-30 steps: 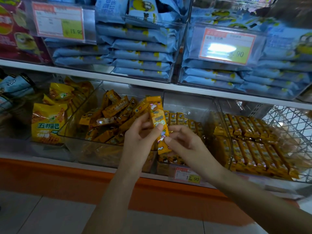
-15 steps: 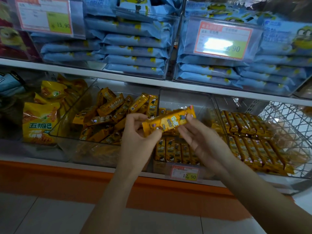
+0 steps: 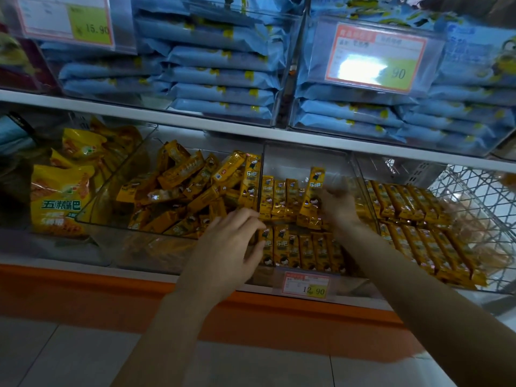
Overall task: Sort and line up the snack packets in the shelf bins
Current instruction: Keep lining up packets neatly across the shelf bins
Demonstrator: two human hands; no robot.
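Note:
My right hand is inside the middle clear bin and holds one yellow snack packet upright at the right end of the back row of lined-up packets. A second neat row stands at the front of that bin. My left hand hovers with loosely spread fingers at the bin's front left corner, holding nothing. The left clear bin holds a jumbled heap of the same yellow packets.
The right bin holds rows of similar yellow packets, and a wire basket is beyond it. Larger yellow bags lie at the far left. Blue packets fill the upper shelf bins. A price tag hangs on the shelf edge.
Both hands held the packet sideways in front of the bins; now my right hand alone has carried it into the middle bin, turned upright. My left hand let go and dropped lower.

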